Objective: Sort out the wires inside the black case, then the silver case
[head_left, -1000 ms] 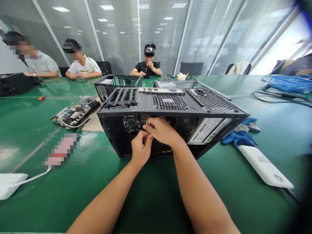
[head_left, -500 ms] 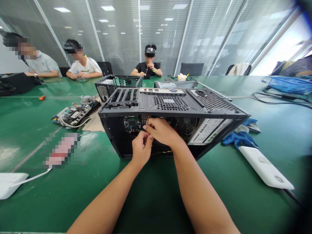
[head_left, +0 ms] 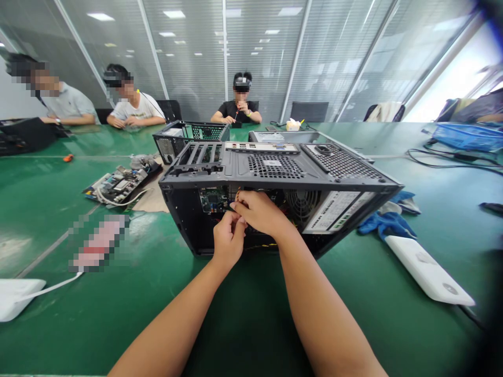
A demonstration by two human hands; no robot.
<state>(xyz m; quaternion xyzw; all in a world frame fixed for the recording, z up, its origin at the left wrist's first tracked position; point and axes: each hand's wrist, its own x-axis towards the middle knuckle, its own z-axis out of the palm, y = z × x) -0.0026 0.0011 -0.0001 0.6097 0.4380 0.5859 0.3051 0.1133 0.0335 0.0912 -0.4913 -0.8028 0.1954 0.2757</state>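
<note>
A black computer case [head_left: 275, 180] lies on its side before me, its open side facing my arms. Inside, a green circuit board [head_left: 212, 200], a round fan grille [head_left: 302, 200] and a power supply's white label [head_left: 334, 212] show. My left hand [head_left: 230, 235] is closed in a pinch at the opening. Just above it my right hand [head_left: 261, 209] bends in with thumb and fingers pressed together, the fingertips of both nearly meeting. Yellow-and-black twisted wires [head_left: 238, 193] come up right at the right fingertips. What either pinch holds is hidden.
Left of the case lie a loose motherboard [head_left: 121, 183] and a blurred pink item [head_left: 100, 241]. On the right are blue gloves [head_left: 387, 222], a white power bank [head_left: 428, 269] and a blue basket [head_left: 469, 136]. Another open case [head_left: 167, 144] stands behind. Several people sit across the table.
Both hands stay at the same place in the opening, with only a slight shift of the fingers. A dark object has come into view at the right edge.
</note>
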